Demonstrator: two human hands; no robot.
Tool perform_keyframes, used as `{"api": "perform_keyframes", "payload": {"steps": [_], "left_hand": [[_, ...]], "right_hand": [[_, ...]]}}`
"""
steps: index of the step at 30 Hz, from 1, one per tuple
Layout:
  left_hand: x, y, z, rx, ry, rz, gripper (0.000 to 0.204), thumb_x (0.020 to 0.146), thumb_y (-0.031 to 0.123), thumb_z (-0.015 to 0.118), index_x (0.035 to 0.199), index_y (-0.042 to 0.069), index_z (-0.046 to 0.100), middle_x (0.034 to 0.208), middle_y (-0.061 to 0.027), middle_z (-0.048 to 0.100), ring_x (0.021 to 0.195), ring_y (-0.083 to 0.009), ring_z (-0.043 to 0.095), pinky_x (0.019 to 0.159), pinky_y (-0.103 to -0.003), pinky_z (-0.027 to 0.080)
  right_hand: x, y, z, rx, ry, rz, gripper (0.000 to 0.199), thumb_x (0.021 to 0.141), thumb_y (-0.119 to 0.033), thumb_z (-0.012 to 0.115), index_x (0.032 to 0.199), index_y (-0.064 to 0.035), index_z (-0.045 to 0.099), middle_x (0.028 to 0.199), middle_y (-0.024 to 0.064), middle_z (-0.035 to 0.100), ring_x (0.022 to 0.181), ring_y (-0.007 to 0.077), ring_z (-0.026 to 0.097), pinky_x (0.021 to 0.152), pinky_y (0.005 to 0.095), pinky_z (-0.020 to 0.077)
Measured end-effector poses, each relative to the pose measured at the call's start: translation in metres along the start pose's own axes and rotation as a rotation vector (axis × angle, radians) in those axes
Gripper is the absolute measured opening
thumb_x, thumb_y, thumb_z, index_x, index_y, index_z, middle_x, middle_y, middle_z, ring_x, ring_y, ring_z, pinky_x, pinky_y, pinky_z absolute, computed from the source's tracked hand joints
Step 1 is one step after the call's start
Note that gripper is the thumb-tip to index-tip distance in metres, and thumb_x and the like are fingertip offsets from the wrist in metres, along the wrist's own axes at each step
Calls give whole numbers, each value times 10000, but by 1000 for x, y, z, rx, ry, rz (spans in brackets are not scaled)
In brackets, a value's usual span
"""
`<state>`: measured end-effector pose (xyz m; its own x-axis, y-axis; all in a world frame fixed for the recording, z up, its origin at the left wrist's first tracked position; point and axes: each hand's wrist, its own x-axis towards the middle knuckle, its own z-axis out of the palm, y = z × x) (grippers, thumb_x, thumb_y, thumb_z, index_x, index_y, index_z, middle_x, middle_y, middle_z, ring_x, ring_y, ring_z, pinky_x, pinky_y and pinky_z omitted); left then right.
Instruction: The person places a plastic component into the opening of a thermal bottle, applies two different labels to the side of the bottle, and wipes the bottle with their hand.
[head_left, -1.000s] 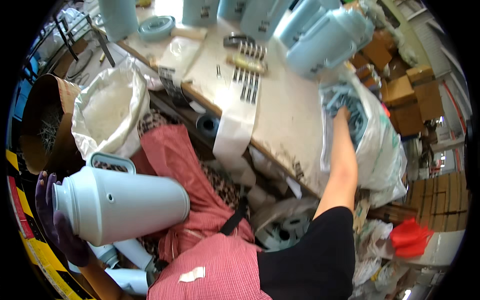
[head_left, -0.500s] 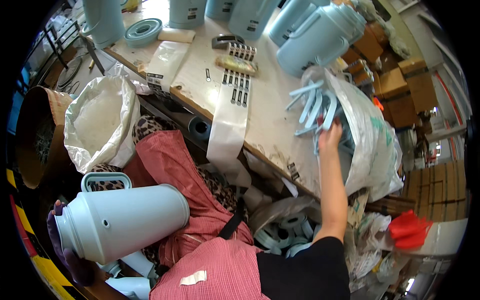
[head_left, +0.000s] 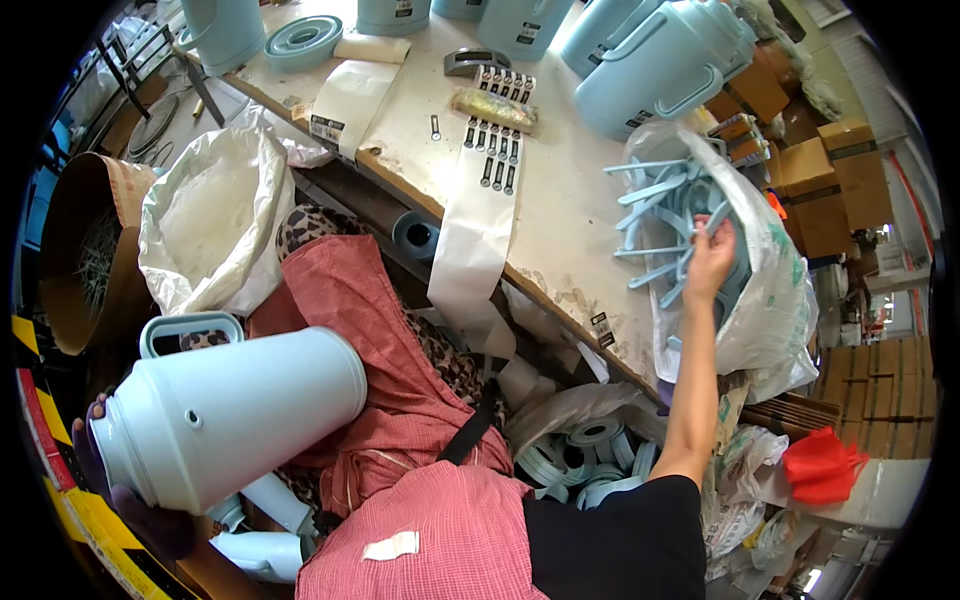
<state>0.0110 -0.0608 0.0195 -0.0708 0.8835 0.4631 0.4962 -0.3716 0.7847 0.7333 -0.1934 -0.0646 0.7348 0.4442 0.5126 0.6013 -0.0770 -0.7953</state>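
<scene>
Across my lap lies a light blue thermos jug body (head_left: 245,410) on its side, with a loop handle and a small hole in its wall. My left hand (head_left: 90,462), in a purple glove with bare fingertips, is wrapped round its narrower left end. On the right, an open clear plastic bag (head_left: 770,310) on the table edge holds many light blue plastic handles (head_left: 655,190), some sticking out of its mouth. My bare right hand (head_left: 710,262) reaches into the mouth, its fingers closed on one curved handle among them.
Several finished-looking blue jugs (head_left: 660,70) stand at the back of the table (head_left: 570,200). A strip of labels (head_left: 495,165), a tape dispenser (head_left: 475,62) and a round lid (head_left: 303,40) lie there too. A white sack (head_left: 215,220) stands left; a bag of blue rings (head_left: 600,432) sits below the table.
My right hand has moved deeper into the bag and handles have shifted with it. The jug in my left hand has moved slightly left and up in the picture. The whole view has shifted a little.
</scene>
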Motion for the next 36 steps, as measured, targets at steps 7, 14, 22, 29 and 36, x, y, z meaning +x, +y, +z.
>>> {"api": "perform_keyframes", "payload": {"steps": [7,14,22,29,36], "left_hand": [[1,3,2,-26,-27,-51,738,1043,560,206,1547,39,343,1549,-203,410,1403,-382,454,1117,-544,436],[-2,-3,5,136,-109,186,616,1096,447,164,1534,61,360,1541,-210,423,1389,-401,469,1125,-539,432],[11,-5,-13,450,-126,287,517,1119,408,197,1520,136,378,1552,-211,404,1387,-419,469,1113,-552,449],[6,5,-6,441,-145,454,442,1127,392,254,1555,289,290,1560,-206,379,1372,-451,474,1083,-582,466],[-7,6,-3,137,-100,175,459,1127,367,257,1561,225,309,1574,-196,348,1400,-432,437,1103,-574,456]], "right_hand": [[24,-26,-24,1041,-201,668,374,1062,-294,564,1334,-37,551,802,-8,497,625,94,432,585,202,368],[24,-41,-9,-623,-295,19,494,1028,-323,613,1359,44,596,699,-1,609,654,117,569,615,286,450],[3,-46,-33,-105,188,75,330,1058,-223,582,1287,14,600,850,5,656,682,41,488,616,197,390],[9,-36,9,-557,-149,-117,319,1014,-192,625,1253,15,575,820,99,743,683,250,697,637,356,512],[-12,-9,-16,-622,51,-302,372,1021,-237,623,1289,17,577,898,94,740,794,274,709,775,380,524]]}}
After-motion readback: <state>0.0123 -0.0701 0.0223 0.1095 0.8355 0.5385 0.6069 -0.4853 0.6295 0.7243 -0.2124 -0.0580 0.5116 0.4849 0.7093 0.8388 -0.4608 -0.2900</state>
